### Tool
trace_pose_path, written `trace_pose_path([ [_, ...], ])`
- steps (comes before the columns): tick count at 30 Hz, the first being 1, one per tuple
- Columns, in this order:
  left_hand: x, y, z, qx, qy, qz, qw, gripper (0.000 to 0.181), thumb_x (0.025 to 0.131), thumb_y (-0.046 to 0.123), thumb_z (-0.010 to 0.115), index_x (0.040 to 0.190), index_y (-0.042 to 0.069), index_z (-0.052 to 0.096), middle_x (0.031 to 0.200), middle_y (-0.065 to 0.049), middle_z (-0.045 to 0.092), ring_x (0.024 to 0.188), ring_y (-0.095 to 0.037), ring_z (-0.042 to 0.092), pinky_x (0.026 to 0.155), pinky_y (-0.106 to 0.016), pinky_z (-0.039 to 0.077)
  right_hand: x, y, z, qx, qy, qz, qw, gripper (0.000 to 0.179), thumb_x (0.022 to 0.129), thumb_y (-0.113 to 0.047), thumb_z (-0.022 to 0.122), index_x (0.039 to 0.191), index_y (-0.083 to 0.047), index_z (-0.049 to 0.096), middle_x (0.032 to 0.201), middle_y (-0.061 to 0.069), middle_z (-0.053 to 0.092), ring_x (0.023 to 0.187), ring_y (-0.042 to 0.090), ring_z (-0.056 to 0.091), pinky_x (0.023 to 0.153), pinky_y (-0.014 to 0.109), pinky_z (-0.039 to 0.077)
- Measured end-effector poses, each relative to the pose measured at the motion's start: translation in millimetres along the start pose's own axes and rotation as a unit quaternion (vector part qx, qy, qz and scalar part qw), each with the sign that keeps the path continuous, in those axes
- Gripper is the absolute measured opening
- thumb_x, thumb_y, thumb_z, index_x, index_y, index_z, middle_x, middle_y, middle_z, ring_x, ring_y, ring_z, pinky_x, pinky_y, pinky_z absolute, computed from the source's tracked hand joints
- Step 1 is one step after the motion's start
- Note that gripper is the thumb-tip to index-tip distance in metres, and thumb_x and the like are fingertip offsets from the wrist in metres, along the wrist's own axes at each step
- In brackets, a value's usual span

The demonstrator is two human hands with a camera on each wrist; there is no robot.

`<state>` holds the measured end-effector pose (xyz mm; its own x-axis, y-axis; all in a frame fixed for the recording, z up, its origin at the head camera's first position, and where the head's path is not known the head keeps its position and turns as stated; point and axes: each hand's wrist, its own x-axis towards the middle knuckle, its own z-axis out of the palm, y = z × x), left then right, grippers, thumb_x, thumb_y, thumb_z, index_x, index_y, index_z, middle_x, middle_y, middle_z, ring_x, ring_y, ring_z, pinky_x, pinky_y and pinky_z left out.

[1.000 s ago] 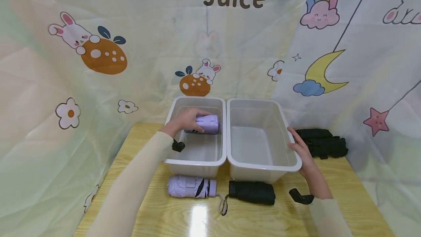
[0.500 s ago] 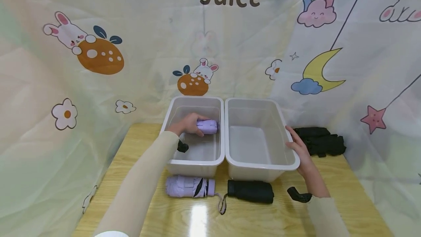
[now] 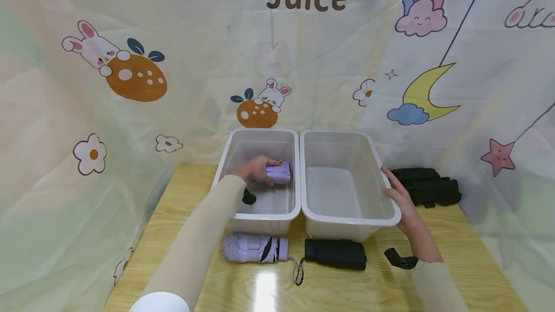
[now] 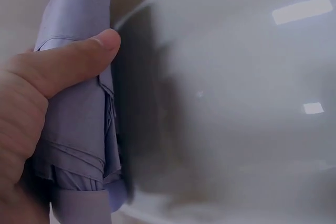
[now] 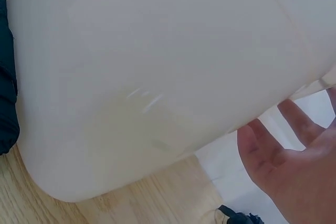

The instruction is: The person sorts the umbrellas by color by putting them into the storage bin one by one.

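Observation:
In the left light-grey plastic bin, my left hand grips a folded lilac umbrella. The left wrist view shows the thumb laid across the lilac umbrella, low over the shiny bin floor; the fingers behind it are hidden. My right hand holds the right edge of the second grey bin, with fingertips at its rim in the right wrist view. In front of the left bin lies another lilac umbrella. A black folded umbrella lies before the right bin.
Black folded umbrellas lie on the wooden table right of the bins. A wrist strap lies between the two front umbrellas. A printed cloth hangs behind and along the sides.
My left hand has moved down and slightly toward the right inside the left bin, with the lilac umbrella in its grip. My right hand has stayed on the right bin's edge.

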<state>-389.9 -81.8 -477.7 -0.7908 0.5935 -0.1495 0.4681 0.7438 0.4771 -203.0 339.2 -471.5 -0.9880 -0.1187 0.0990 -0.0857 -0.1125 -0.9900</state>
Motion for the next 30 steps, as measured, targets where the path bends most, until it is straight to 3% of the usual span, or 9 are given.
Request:
trace_pose_path([
  [5, 0.4, -1.8, 3.4, 0.024, 0.003, -0.015, 0.9996, 0.08, 0.062, 0.019, 0.092, 0.134, 0.028, 0.061, 0.133, -0.008, 0.057, 0.096, -0.02, 0.054, 0.086, -0.033, 0.045, -1.8, -3, -2, 0.004, -0.009, -0.004, 0.9999, 0.059, 0.105, -0.015, 0.042, 0.157, -0.023, 0.016, 0.149, 0.002, 0.024, 0.114, 0.015, 0.048, 0.081, 0.03, 0.052],
  [10, -1.9, 6.0, 2.9, 0.049, 0.005, -0.016, 0.9986, 0.078, 0.062, 0.02, 0.092, 0.132, 0.031, 0.062, 0.129, -0.007, 0.059, 0.1, -0.02, 0.054, 0.089, -0.034, 0.044, -2.4, -6, -3, 0.006, -0.004, -0.014, 0.9999, 0.057, 0.105, -0.015, 0.041, 0.157, -0.023, 0.018, 0.146, 0.0, 0.028, 0.113, 0.015, 0.047, 0.08, 0.029, 0.052],
  [17, -4.3, 16.7, 2.6, 0.117, -0.016, 0.001, 0.993, 0.073, 0.063, 0.021, 0.093, 0.13, 0.025, 0.064, 0.129, -0.003, 0.06, 0.114, -0.016, 0.052, 0.098, -0.031, 0.041, -3.6, -8, -3, -0.004, -0.005, -0.008, 0.9999, 0.058, 0.106, -0.017, 0.04, 0.157, -0.024, 0.015, 0.147, 0.001, 0.026, 0.114, 0.015, 0.046, 0.082, 0.029, 0.051],
  [23, -3.7, 15.2, 5.0, 0.116, -0.018, 0.004, 0.9931, 0.068, 0.064, 0.018, 0.092, 0.127, 0.021, 0.067, 0.124, -0.003, 0.062, 0.11, -0.017, 0.053, 0.096, -0.029, 0.042, -6.3, -7, -3, -0.013, -0.005, -0.002, 0.9999, 0.058, 0.106, -0.019, 0.04, 0.158, -0.025, 0.013, 0.148, 0.002, 0.024, 0.114, 0.015, 0.046, 0.082, 0.029, 0.051],
  [30, -11.9, 22.3, -5.9, 0.103, -0.031, -0.007, 0.9941, 0.058, 0.07, 0.017, 0.089, 0.124, 0.017, 0.068, 0.118, -0.004, 0.064, 0.106, -0.021, 0.057, 0.091, -0.034, 0.046, -9.3, -1, -2, -0.02, -0.007, 0.005, 0.9998, 0.06, 0.106, -0.021, 0.041, 0.158, -0.024, 0.011, 0.149, 0.001, 0.023, 0.115, 0.016, 0.046, 0.083, 0.03, 0.051],
])
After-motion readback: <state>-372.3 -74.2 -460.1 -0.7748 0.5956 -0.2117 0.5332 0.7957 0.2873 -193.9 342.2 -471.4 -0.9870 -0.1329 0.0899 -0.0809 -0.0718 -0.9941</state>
